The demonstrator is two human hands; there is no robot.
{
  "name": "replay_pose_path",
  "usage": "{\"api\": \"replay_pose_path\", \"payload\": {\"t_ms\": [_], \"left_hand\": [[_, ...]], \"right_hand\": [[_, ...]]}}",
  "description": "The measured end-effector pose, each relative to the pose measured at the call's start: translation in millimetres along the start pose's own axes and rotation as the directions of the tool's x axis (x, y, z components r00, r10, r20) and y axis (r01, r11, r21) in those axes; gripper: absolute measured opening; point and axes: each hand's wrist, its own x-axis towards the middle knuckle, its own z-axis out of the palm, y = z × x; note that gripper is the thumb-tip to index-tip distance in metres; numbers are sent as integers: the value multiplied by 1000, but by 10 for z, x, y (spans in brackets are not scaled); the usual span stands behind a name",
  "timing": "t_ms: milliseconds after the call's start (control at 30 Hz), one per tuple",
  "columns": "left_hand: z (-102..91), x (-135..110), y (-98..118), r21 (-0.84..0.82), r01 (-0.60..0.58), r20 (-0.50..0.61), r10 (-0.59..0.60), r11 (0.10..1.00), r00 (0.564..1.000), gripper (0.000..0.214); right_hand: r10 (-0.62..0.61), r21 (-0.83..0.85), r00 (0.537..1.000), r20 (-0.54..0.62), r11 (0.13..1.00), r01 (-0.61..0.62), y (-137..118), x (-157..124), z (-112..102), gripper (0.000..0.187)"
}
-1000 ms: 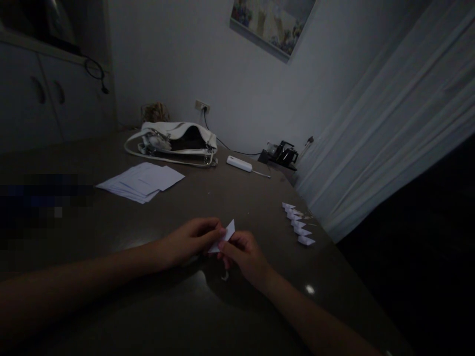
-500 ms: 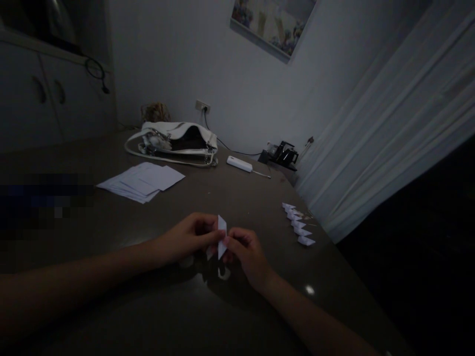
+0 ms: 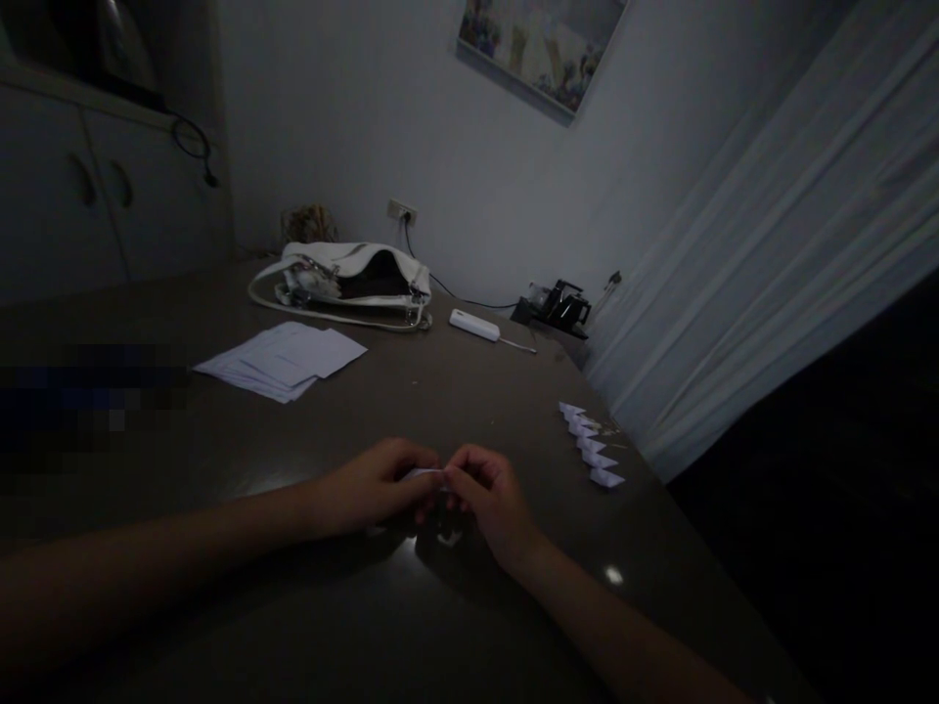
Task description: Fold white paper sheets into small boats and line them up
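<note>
Between my two hands, just above the dark glossy table (image 3: 352, 606), is a small folded white paper (image 3: 424, 473), mostly hidden by fingers. My left hand (image 3: 381, 484) is closed on its left part, thumb stretched along it. My right hand (image 3: 488, 499) pinches its right end between thumb and index finger. To the right, several folded paper pieces (image 3: 593, 445) stand in a slanting row near the table's edge. Farther off on the left lies a loose stack of white paper sheets (image 3: 283, 360).
A white handbag (image 3: 352, 259) lies gaping at the back of the table. Right of it is a white oblong device (image 3: 474, 325) with a short cord. A black kettle (image 3: 568, 308) stands at the far corner, beside a white curtain (image 3: 734, 244).
The folded paper has turned from upright to nearly flat, so less of it shows. My hands have come closer together, the left one slightly lower. The table things are unmoved.
</note>
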Motion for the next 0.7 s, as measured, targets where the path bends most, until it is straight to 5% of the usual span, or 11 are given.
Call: {"api": "replay_pose_path", "payload": {"t_ms": [533,700], "left_hand": [[-22,21,-28,-115,3,-65,-10,993,998,39],[-12,19,-50,-123,-2,-8,1,992,1000,44]], "right_hand": [[-4,76,999,45,997,0,61,7,4,35],[-3,68,998,58,998,-1,26,-11,9,32]]}}
